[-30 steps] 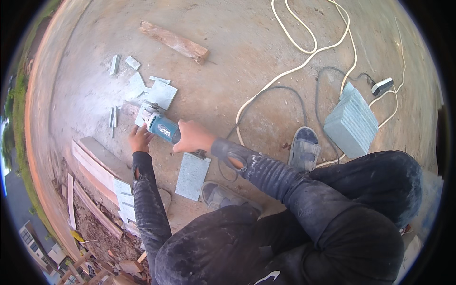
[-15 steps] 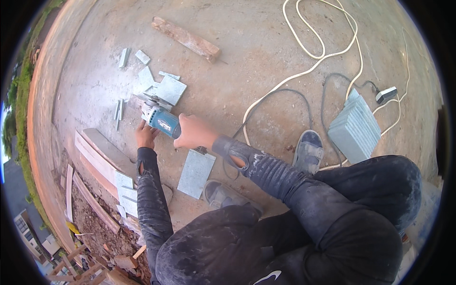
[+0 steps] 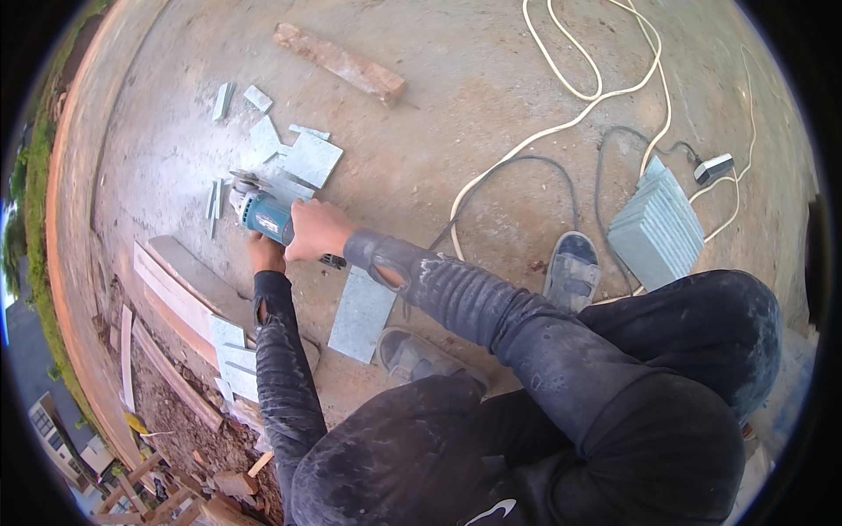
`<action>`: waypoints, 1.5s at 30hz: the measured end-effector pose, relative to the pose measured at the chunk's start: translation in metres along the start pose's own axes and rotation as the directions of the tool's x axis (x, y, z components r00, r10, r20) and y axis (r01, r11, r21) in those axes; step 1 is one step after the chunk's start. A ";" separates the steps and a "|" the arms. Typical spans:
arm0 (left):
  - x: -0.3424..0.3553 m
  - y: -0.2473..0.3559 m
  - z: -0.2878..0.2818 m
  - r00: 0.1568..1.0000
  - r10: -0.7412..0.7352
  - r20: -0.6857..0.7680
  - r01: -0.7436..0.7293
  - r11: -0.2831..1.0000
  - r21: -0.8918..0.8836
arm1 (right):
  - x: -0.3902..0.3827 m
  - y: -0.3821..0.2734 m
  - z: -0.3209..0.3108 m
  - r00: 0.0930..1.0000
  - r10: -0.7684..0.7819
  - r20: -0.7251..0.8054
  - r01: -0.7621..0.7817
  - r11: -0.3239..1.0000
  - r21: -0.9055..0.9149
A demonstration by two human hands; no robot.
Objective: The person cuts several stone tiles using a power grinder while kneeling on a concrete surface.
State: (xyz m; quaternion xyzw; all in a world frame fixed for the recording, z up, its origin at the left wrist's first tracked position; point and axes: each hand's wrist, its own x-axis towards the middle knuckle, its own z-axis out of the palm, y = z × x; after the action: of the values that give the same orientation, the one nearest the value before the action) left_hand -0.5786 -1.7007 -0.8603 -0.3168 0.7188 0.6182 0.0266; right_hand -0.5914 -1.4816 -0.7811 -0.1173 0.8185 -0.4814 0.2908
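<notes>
My right hand (image 3: 317, 228) grips the body of a teal angle grinder (image 3: 266, 218), its metal head and disc over some pale grey stone tiles (image 3: 312, 159) lying on the concrete. My left hand (image 3: 267, 250) is just below the grinder, closest to me, its fingertips hidden behind the tool, so what it holds I cannot make out. Cut strips (image 3: 213, 209) lie left of the disc. A loose square tile (image 3: 360, 317) rests between my hands and my left sandal (image 3: 412, 355).
A stack of tiles (image 3: 653, 223) stands by my right foot among white and black cables (image 3: 566, 110) and a power strip (image 3: 713, 168). A timber block (image 3: 339, 63) lies ahead. Planks (image 3: 175, 302), more tiles and a rubble-strewn edge (image 3: 210, 456) are at my left.
My right hand has moved left with the grinder, whose head now sits further left over the tiles. My left hand stays beneath it, more of it hidden.
</notes>
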 end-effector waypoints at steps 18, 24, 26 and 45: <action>-0.007 0.008 0.011 0.999 -0.018 -0.049 0.017 0.999 -0.035 | 0.016 -0.002 0.004 0.999 0.051 0.013 -0.050 0.998 -0.034; -0.007 0.010 0.013 0.998 -0.018 -0.054 0.017 1.000 -0.025 | 0.017 -0.004 0.004 0.998 0.059 -0.010 -0.059 0.996 -0.066; -0.007 0.010 0.014 0.998 -0.020 -0.060 0.019 1.000 -0.021 | 0.016 -0.004 0.004 0.998 0.056 -0.005 -0.057 0.996 -0.065; -0.003 0.006 0.012 0.998 -0.044 -0.035 0.041 0.997 -0.062 | 0.014 0.001 0.002 0.999 0.040 0.029 -0.039 0.999 -0.032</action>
State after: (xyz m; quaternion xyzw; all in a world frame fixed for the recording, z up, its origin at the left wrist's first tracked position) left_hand -0.5833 -1.6885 -0.8570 -0.3439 0.6929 0.6335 0.0170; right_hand -0.6014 -1.4894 -0.7880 -0.1127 0.8238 -0.4606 0.3107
